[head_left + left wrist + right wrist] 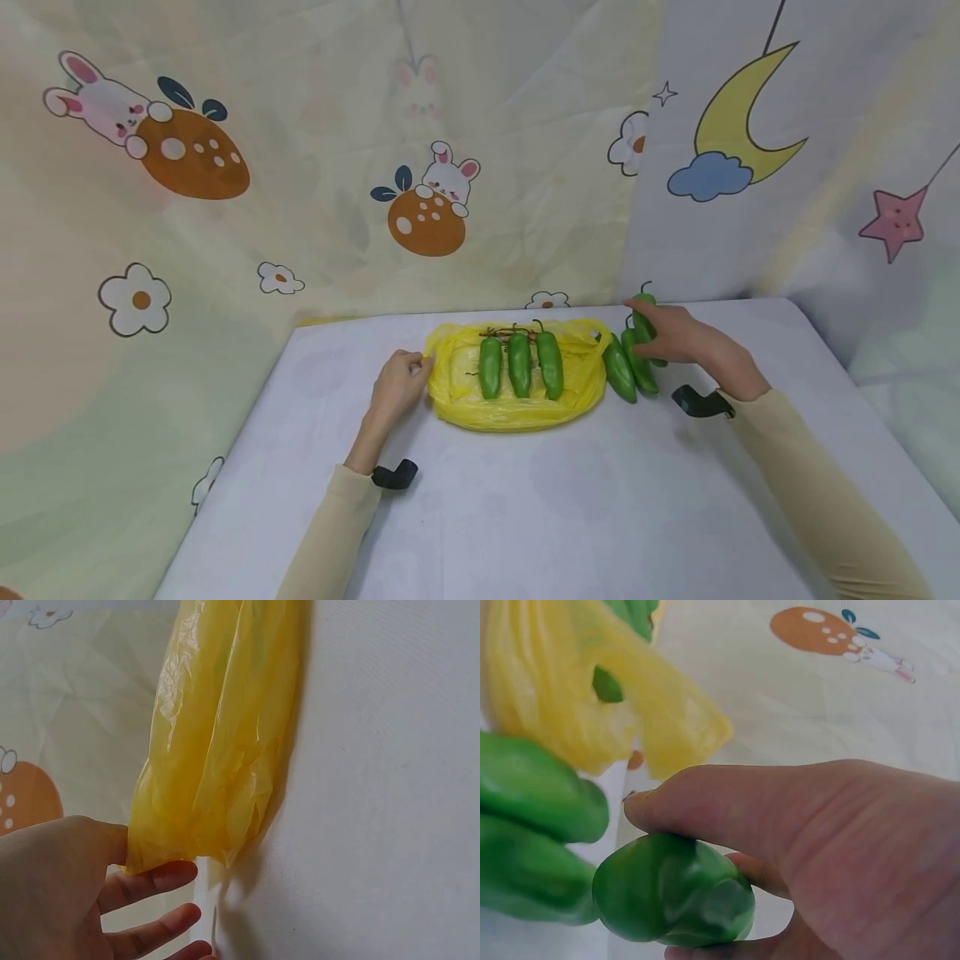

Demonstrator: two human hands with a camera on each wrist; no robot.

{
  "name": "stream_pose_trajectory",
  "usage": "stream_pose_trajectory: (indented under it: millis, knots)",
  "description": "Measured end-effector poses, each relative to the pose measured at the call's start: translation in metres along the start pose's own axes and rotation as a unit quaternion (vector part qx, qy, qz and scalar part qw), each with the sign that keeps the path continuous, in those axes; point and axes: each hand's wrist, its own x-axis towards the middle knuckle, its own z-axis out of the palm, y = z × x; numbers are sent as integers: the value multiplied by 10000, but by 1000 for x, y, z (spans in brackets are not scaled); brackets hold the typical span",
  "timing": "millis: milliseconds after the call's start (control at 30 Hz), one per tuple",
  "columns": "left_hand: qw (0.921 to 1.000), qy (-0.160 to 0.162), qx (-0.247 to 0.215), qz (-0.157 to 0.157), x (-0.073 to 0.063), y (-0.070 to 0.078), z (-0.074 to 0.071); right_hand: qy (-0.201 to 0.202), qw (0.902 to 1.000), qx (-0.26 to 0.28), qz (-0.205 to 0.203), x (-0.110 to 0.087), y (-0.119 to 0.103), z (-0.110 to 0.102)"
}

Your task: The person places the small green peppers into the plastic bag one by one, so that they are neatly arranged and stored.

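A yellow plastic bag (480, 419) lies spread on the table in the head view. My left hand (397, 385) pinches its left edge between thumb and forefinger; the left wrist view shows the bag's thin folded film (217, 750) drawn up there. Three green peppers (519, 367) lie side by side on the bag, stems pointing away. To the right of the bag, my right hand (681, 335) grips another green pepper (671, 892) between thumb and fingers. Two more green peppers (619, 372) lie close beside it, near the bag's right edge.
Thin reddish-brown stalks (510, 333) lie on the bag behind the peppers. The white table (525, 517) ends at a cartoon-printed cloth backdrop (322, 208) along its back and sides. A dark strap piece (701, 402) sticks out from each wrist.
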Motion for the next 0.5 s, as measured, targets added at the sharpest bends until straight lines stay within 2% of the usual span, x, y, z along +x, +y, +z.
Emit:
stream_pose_trajectory:
  millis: [500]
  knots:
    - [10000,-43,26,-71,2,-1,0,67,9997,229,-3,-6,-26,-12]
